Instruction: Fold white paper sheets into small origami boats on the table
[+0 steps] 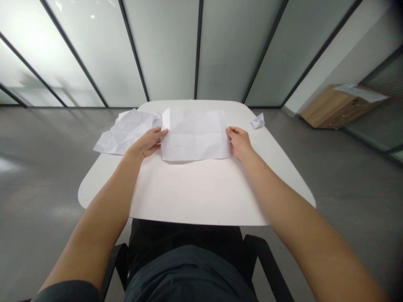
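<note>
A creased sheet of white paper (195,135) lies flat on the white table (195,197), folded across its middle, with wrinkles all over it. My left hand (147,142) holds the sheet's left edge between fingers and thumb. My right hand (239,142) holds its right edge the same way. Beyond my left hand lies a crumpled sheet of white paper (126,132), partly overhanging the table's edge. A small folded paper piece (258,121) sits at the table's far right edge, beyond my right hand.
The rounded table stands on a grey floor, with a frosted glass partition (166,50) behind it. A wooden cabinet (333,107) with papers on top stands at the far right. Black chair armrests (267,264) flank my lap below the table's near edge.
</note>
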`<state>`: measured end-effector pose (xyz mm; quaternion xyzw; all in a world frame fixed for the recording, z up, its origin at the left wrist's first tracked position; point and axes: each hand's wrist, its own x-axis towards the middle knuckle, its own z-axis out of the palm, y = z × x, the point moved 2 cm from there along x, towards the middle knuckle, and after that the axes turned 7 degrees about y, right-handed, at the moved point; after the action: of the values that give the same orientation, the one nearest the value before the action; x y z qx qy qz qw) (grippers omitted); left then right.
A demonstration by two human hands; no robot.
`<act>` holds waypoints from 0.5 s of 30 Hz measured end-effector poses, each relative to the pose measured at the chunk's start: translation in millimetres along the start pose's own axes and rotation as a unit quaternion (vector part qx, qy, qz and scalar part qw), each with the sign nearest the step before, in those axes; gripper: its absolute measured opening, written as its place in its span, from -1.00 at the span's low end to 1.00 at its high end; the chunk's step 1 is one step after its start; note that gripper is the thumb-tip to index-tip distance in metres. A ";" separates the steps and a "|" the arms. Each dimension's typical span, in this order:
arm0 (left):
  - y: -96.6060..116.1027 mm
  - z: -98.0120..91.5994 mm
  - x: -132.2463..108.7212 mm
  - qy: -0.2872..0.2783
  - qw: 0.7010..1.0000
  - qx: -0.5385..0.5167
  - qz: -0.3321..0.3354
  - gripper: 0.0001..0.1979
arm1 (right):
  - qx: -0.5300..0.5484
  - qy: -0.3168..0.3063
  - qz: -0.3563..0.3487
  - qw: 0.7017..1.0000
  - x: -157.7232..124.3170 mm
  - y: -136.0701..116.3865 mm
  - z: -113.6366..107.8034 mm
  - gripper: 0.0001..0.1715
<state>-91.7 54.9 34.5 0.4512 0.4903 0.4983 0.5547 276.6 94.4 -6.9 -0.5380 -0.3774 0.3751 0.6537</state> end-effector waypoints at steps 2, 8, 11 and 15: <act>-1.2 7.5 -5.8 -0.043 0.999 0.008 -0.026 -0.47 | 0.001 -0.014 0.012 1.000 -0.4 0.7 -0.7 -0.69; 0.0 33.0 -18.4 -0.066 0.997 0.030 -0.039 -0.55 | -0.024 -0.036 0.002 0.999 -0.7 1.1 -1.0 -0.58; 3.1 36.8 -20.3 -0.061 0.997 0.022 -0.035 -0.59 | -0.051 -0.017 -0.006 0.999 -0.5 0.7 -1.5 -0.63; 6.9 36.2 -16.0 -0.012 0.999 -0.053 -0.007 -0.66 | -0.052 -0.009 0.013 0.999 -3.6 -3.2 -1.2 -0.79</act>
<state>-56.8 39.2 46.8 0.4238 0.4598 0.5138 0.5873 276.4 90.2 -4.3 -0.5727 -0.3956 0.3681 0.6165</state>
